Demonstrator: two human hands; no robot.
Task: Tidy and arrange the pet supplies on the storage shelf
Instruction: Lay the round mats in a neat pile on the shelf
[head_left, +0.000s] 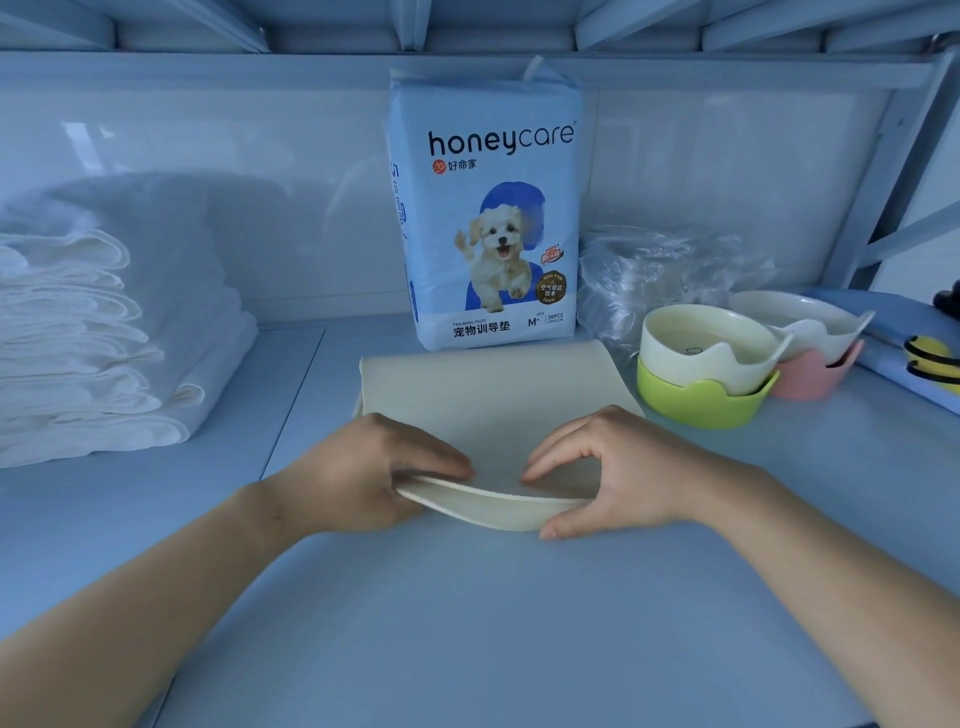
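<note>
A cream folded mat (493, 395) lies flat on the shelf board (467, 597) in front of me. My left hand (374, 467) pinches its near edge at the left, thumb under and fingers on top. My right hand (618, 467) grips the same edge at the right, and the edge is lifted slightly off the shelf. Behind the mat a blue and white pack of training pads (485, 208) stands upright against the back wall.
A stack of folded white pads (88, 353) fills the left side. At the right stand a cream bowl in a green holder (701, 402), a white bowl in a pink holder (810, 374), crumpled clear plastic (660, 270) and a yellow and black toy (932, 358).
</note>
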